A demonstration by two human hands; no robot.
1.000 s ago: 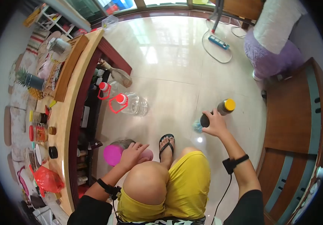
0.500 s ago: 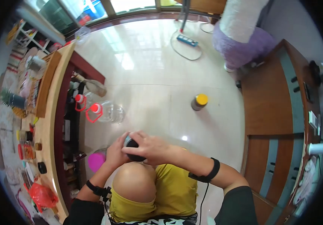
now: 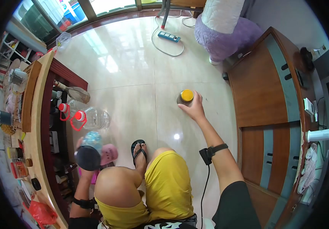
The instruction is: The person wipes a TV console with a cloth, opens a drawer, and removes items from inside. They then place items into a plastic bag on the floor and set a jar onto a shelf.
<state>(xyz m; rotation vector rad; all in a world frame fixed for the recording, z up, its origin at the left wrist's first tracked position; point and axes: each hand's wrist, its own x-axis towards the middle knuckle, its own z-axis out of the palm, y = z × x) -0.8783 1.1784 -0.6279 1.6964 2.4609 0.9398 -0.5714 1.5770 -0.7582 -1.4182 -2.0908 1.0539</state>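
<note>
My right hand [image 3: 195,107] reaches forward over the floor, its thumb and fingers around a dark jar [image 3: 180,100] with a yellow lid. That jar stands upright on the tiles. At my left side, my left hand [image 3: 79,144] is closed on a clear jar [image 3: 92,139] with a wide black lid [image 3: 88,158] and bluish contents. The lid faces up toward me and hides most of the fingers. A pink object [image 3: 109,153] lies just right of the black-lidded jar, by my knee.
Large clear bottles [image 3: 97,118] with red caps stand left, beside a wooden table [image 3: 44,103] holding many small items. A power strip [image 3: 169,36] with a cord lies ahead on the floor. A brown cabinet [image 3: 263,87] stands right; a purple covered piece [image 3: 225,36] is far right.
My hands have parted from the black-lidded jar they were both on. The left carried it left and down; the right moved forward to the yellow-lidded jar. The view shifted slightly.
</note>
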